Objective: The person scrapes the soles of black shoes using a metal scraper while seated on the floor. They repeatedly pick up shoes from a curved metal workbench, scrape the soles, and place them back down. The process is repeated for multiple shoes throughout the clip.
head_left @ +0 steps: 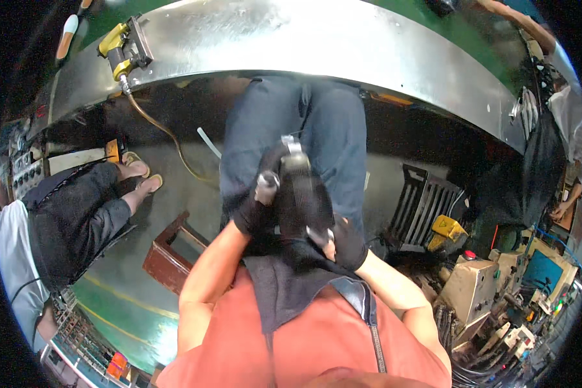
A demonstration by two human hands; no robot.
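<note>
A dark, elongated, shoe-shaped thing (299, 197) lies over my lap, smeared by motion. Its far end carries a pale, metallic-looking piece (291, 143); I cannot make out its exact kind. My left hand (260, 200), in a black fingerless glove, is closed along its left side. On the near right side, my right hand (344, 244), gloved the same way, has its fingers bent round the thing's edge. Pale wraps show on some fingers of both hands. A dark apron (281, 278) covers my front below the hands.
A curved metal bench (343, 42) spans ahead, bearing a yellow air tool (115, 48) with a hose. Left are a wooden stool (168, 258) and a seated person (77, 220). Right are a dark slatted rack (417, 207), a yellow pedal (447, 229) and a machine with a red button (472, 284).
</note>
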